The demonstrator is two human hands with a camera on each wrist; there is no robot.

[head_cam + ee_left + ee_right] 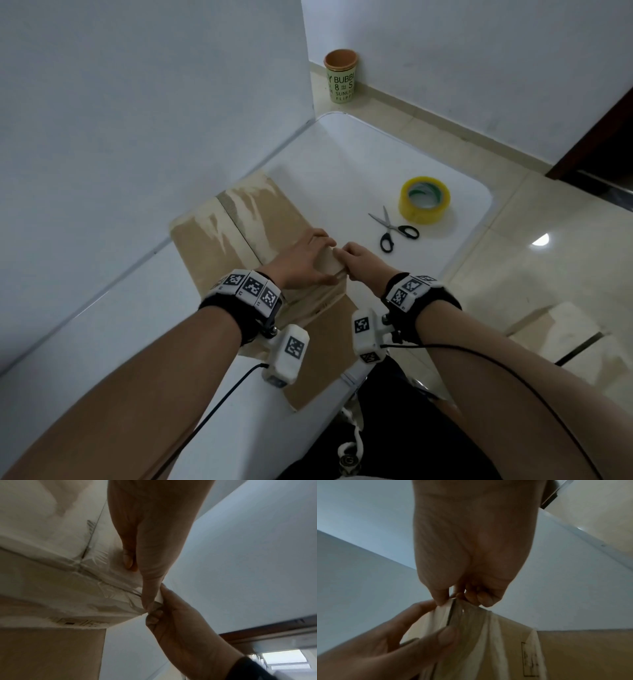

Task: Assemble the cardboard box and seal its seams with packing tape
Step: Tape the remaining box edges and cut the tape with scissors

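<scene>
The flattened cardboard box (222, 250) lies on the white table (342, 164) by the wall (137, 102). At its right corner the left hand (301, 262) clamps 1 layer between thumb and fingers; the right hand (361, 263) pinches the other. Probably light and stiff: grip layer edges.

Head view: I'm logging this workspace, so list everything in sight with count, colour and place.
box: one, brown, flat on the table by the left wall
tape: one roll, yellow, far right of table
scissors: one pair, black handles, just nearer than the tape
table: one, white
cup: one, green, on the floor in the corner
loose cardboard: one piece, pale, on the floor at right
wristbands: two, black with white tags
left hand: grips box corner
right hand: pinches same corner
</scene>
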